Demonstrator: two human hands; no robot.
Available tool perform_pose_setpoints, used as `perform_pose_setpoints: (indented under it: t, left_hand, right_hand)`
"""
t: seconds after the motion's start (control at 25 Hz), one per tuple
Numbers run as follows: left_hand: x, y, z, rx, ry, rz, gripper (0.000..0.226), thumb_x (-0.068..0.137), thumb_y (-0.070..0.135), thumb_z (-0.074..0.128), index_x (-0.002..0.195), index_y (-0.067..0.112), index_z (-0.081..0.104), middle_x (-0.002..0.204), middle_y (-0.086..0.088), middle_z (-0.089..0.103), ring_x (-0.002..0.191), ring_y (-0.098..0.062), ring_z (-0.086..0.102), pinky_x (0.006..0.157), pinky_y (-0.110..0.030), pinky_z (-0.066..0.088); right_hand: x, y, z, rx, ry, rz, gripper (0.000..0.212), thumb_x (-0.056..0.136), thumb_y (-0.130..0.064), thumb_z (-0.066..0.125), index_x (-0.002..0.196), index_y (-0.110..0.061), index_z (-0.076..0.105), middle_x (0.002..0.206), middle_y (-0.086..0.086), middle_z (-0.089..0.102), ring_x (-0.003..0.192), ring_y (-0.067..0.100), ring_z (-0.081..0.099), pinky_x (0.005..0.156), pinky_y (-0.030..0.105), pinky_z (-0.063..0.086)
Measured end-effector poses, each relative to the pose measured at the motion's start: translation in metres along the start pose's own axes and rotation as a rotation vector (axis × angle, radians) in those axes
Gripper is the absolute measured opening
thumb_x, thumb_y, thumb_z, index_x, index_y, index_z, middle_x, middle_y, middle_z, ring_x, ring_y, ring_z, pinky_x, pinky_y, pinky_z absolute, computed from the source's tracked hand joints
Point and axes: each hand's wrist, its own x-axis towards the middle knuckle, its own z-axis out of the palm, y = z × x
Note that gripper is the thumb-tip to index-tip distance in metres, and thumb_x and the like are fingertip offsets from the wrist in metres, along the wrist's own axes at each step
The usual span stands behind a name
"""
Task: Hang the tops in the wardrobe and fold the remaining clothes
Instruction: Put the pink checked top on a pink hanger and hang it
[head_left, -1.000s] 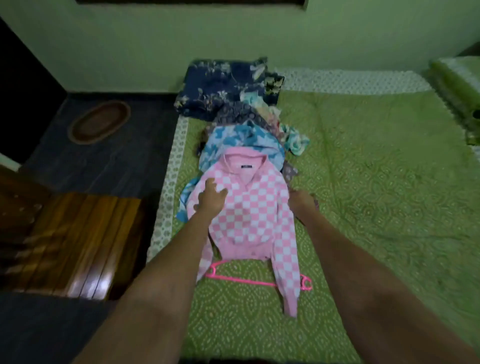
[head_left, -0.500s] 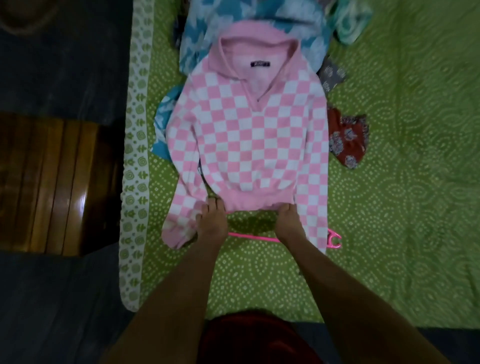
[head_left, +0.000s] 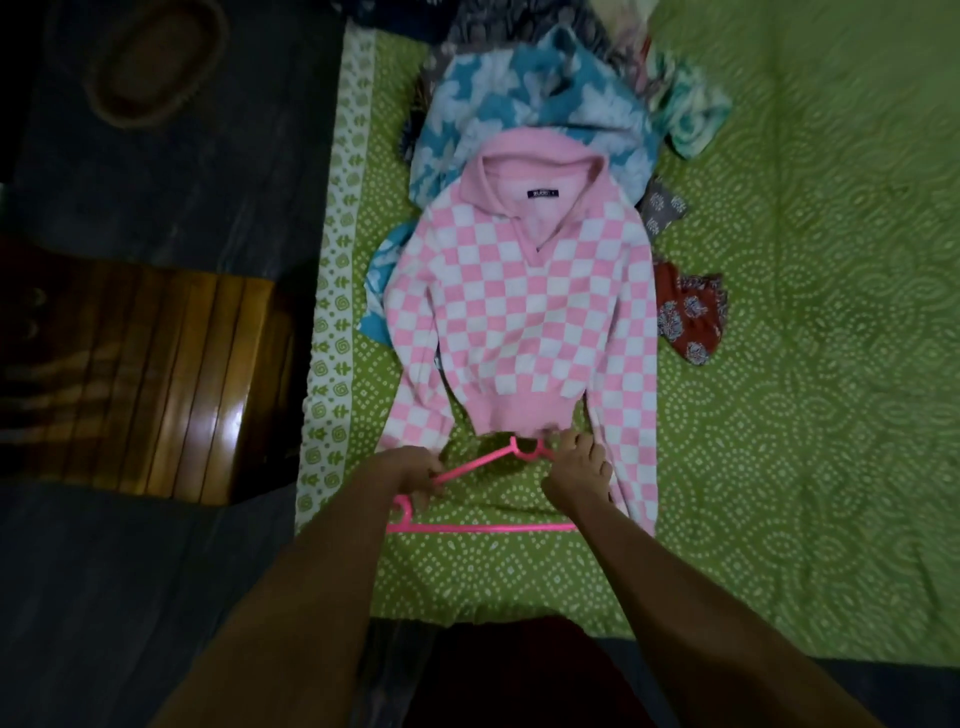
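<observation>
A pink and white checked top (head_left: 524, 312) lies flat on the green bedspread (head_left: 805, 415), collar away from me. Just below its hem lies a pink plastic hanger (head_left: 483, 527), hook pointing at the hem. My left hand (head_left: 410, 475) grips the hanger's left shoulder. My right hand (head_left: 574, 475) is at the top's hem beside the hanger hook, fingers on the fabric edge; whether it pinches the hem is unclear.
Behind the top lies a pile of clothes: a blue and white floral garment (head_left: 535, 109), a teal piece (head_left: 691, 114) and a red patterned cloth (head_left: 691, 317). A wooden table (head_left: 156, 374) stands left of the bed. An oval mat (head_left: 150, 73) lies on the dark floor.
Both hands left the top's hem; my left hand took hold of the hanger and turned it so its hook points at the hem. The camera tilted further down.
</observation>
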Motion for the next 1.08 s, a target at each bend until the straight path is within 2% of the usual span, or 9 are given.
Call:
perform_pose_setpoints:
  t: [0.08,0.2,0.32,0.4,0.52,0.68,0.84,0.96,1.08]
  left_hand:
    - [-0.030,-0.002,-0.022,-0.142,-0.079,-0.046,0.010,0.091,0.012,0.059,0.092,0.016,0.069,0.085,-0.008,0.065,0.092,-0.034,0.065,0.073,-0.034,0.050]
    - [-0.080,0.018,-0.060,-0.154,-0.298,-0.075,0.029,0.099,0.014,0.048,0.125,0.006,0.059,0.094,-0.002,0.060,0.081,-0.014,0.056,0.066,-0.023,0.047]
    - [-0.102,0.038,-0.086,-0.082,-0.326,-0.082,0.040,0.103,0.021,0.039,0.139,0.006,0.045,0.093,-0.002,0.057,0.077,-0.010,0.048,0.062,-0.018,0.043]
    - [-0.099,0.042,-0.089,-0.019,-0.298,-0.090,0.040,0.103,0.024,0.039,0.139,0.010,0.047,0.098,-0.008,0.060,0.073,-0.008,0.044,0.066,-0.019,0.040]
    - [-0.087,0.040,-0.077,0.208,-0.165,-0.075,0.038,0.102,0.026,0.040,0.138,0.019,0.050,0.111,-0.003,0.059,0.089,-0.013,0.048,0.076,-0.024,0.041]
    - [-0.063,0.056,-0.049,0.175,0.148,0.041,0.034,0.097,0.014,0.048,0.129,0.016,0.059,0.134,-0.007,0.056,0.109,-0.021,0.054,0.093,-0.029,0.043]
    - [-0.050,0.091,-0.052,0.155,0.261,0.068,0.036,0.098,0.018,0.045,0.133,0.017,0.054,0.134,-0.009,0.054,0.119,-0.027,0.052,0.101,-0.036,0.040]
    - [-0.044,0.108,-0.089,0.165,0.439,0.070,0.035,0.100,0.027,0.042,0.134,0.025,0.051,0.135,-0.007,0.051,0.125,-0.029,0.046,0.106,-0.045,0.028]
    - [-0.030,0.114,-0.140,0.195,0.612,0.099,0.049,0.098,0.027,0.044,0.146,0.024,0.031,0.148,-0.008,0.034,0.131,-0.033,0.037,0.107,-0.050,0.030]
  right_hand:
    - [-0.005,-0.004,-0.013,-0.003,-0.150,-0.035,0.065,0.088,-0.020,0.052,0.145,-0.011,0.020,0.144,0.013,0.034,0.135,0.033,0.029,0.110,0.043,0.023]
    - [-0.015,-0.019,-0.034,-0.045,-0.276,-0.093,0.072,0.093,-0.038,0.052,0.148,-0.009,0.017,0.148,0.016,0.035,0.137,0.034,0.033,0.111,0.044,0.025]
    - [-0.025,-0.031,-0.046,-0.006,-0.268,-0.202,0.066,0.097,-0.046,0.046,0.146,-0.006,0.027,0.143,0.016,0.043,0.128,0.032,0.046,0.106,0.044,0.035]
    - [-0.024,-0.031,-0.053,0.013,-0.291,-0.241,0.060,0.097,-0.038,0.050,0.143,-0.004,0.034,0.140,0.018,0.045,0.123,0.031,0.051,0.100,0.039,0.040]
    - [-0.023,-0.018,-0.067,-0.038,-0.423,-0.200,0.053,0.096,-0.031,0.055,0.138,-0.001,0.044,0.140,0.019,0.047,0.114,0.025,0.055,0.092,0.030,0.043]
    - [-0.026,0.014,-0.073,-0.015,-0.568,-0.009,0.043,0.095,-0.023,0.056,0.130,0.002,0.052,0.103,0.014,0.064,0.067,0.015,0.055,0.051,0.017,0.043]
    - [-0.018,0.036,-0.092,0.097,-0.188,0.147,0.038,0.092,-0.021,0.054,0.122,0.002,0.056,0.124,0.017,0.061,0.112,0.030,0.060,0.083,0.028,0.048]
    - [0.005,0.030,-0.129,0.361,0.079,0.201,0.032,0.093,-0.017,0.051,0.118,0.001,0.055,0.122,0.020,0.061,0.114,0.035,0.059,0.089,0.036,0.047]
    - [0.042,0.017,-0.168,0.398,0.243,0.166,0.028,0.092,-0.012,0.046,0.119,-0.004,0.052,0.120,0.021,0.061,0.112,0.037,0.058,0.089,0.039,0.046]
